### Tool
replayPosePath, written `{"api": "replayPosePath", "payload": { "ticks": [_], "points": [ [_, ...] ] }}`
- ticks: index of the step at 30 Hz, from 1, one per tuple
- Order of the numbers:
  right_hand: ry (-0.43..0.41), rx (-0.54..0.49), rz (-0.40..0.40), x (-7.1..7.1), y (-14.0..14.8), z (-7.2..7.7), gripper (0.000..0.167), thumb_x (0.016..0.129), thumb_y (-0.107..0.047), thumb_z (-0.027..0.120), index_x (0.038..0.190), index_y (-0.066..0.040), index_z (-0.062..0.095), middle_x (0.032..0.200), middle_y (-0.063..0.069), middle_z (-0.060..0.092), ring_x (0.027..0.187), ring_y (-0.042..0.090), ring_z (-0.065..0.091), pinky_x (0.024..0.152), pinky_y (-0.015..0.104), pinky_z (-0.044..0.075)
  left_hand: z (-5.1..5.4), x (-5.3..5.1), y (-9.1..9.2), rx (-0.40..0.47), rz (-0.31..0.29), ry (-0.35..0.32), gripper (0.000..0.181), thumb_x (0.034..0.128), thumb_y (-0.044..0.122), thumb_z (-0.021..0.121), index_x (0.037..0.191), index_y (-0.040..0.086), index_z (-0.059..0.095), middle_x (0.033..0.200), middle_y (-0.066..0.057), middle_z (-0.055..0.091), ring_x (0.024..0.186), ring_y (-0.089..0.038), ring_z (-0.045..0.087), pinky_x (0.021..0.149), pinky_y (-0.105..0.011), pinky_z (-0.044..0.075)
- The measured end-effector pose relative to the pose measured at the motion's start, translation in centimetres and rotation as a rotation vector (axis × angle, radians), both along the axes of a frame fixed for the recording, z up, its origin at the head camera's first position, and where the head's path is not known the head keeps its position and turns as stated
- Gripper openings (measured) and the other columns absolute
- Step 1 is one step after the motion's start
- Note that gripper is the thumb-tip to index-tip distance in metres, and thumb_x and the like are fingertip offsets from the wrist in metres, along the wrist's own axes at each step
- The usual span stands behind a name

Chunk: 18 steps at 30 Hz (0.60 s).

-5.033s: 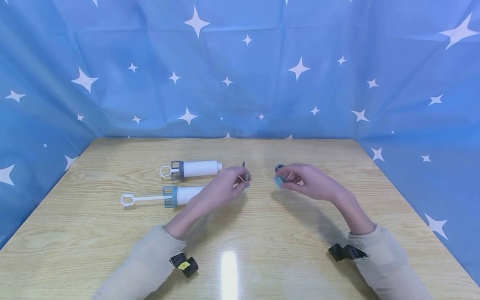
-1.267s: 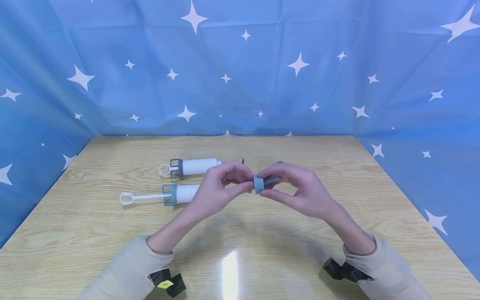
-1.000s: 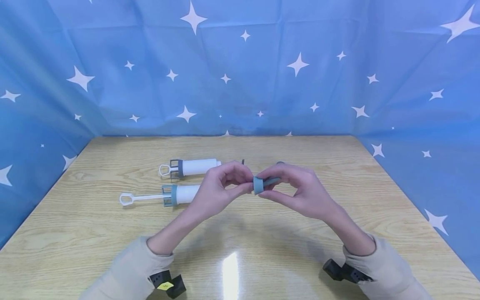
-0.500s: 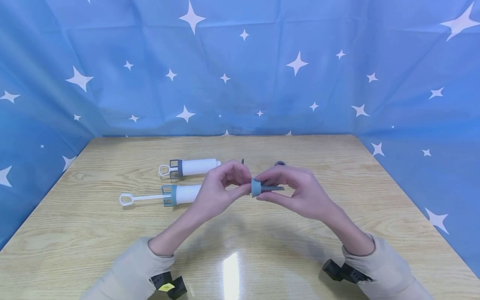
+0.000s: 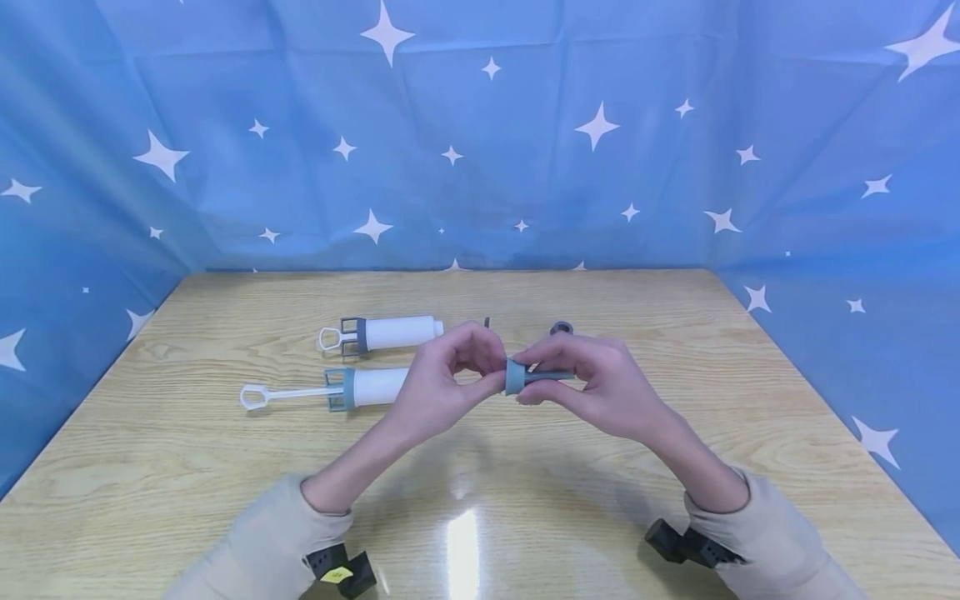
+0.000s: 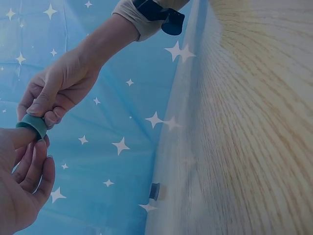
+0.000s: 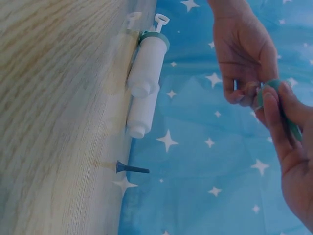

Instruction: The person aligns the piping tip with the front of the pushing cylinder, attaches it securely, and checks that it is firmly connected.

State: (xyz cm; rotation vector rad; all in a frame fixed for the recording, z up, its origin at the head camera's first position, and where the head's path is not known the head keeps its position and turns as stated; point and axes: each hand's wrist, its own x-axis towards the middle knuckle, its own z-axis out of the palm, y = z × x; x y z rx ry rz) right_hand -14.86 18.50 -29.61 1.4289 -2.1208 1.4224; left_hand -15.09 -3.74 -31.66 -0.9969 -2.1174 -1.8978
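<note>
In the head view, my left hand [image 5: 450, 379] and right hand [image 5: 615, 387] meet above the table, around a small teal ring-shaped piece [image 5: 514, 377] with a thin stem pointing right. My right thumb and fingers pinch it beside the stem. My left thumb and fingertips hold its left side; in the left wrist view, a left-hand digit reaches into the opening of the teal piece [image 6: 33, 125]. The stem lies along the right fingers in the right wrist view, where the teal piece [image 7: 270, 90] is partly covered by fingertips.
Two white cylinders lie behind my left arm: one with a grey collar [image 5: 362, 336], one with a teal collar [image 5: 348, 390] and long handle [image 5: 256, 397]. Farther back stand a thin dark piece [image 5: 487, 323] and a dark ring-shaped piece [image 5: 561, 328]. A starry curtain [image 5: 480, 192] surrounds the table.
Both hands were apart five seconds ago and are now together at the teal piece. Its stem, tilted up to the right one second ago, is now nearly level.
</note>
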Motion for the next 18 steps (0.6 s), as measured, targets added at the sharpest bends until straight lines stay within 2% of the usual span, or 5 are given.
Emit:
{"api": "replayPosePath", "payload": {
  "ticks": [5,9,18],
  "points": [
    [0.007,0.003,0.001,-0.1,0.1,0.0,0.027,0.086,0.003,0.076,0.111,0.003,0.067,0.099,0.013,0.073,0.085,0.019,0.075,0.069,0.031,0.06,0.1,-0.1,-0.1,-0.016,0.0,0.007,0.018,0.087,-0.003,0.076,0.098,0.005,0.064,0.084,-0.003,0.069,0.076,-0.018,0.065,0.075,-0.033,0.056],
    [0.027,0.011,-0.02,-0.3,0.2,-0.1,0.034,0.08,0.013,0.077,0.111,0.003,0.068,0.099,0.011,0.073,0.085,0.018,0.075,0.069,0.03,0.06,0.3,-0.1,-0.4,-0.04,0.0,0.021,0.017,0.0885,0.0,0.076,0.101,0.006,0.065,0.086,-0.002,0.07,0.077,-0.017,0.066,0.076,-0.033,0.056],
    [0.05,0.035,-0.053,-0.7,0.4,-0.3,0.044,0.074,0.021,0.077,0.112,0.001,0.068,0.097,0.008,0.072,0.082,0.016,0.075,0.069,0.028,0.06,0.1,-0.6,-1.3,-0.146,-0.002,0.032,0.016,0.0926,0.009,0.074,0.106,0.009,0.066,0.089,0.004,0.068,0.08,-0.013,0.066,0.075,-0.031,0.056]
  ]
}}
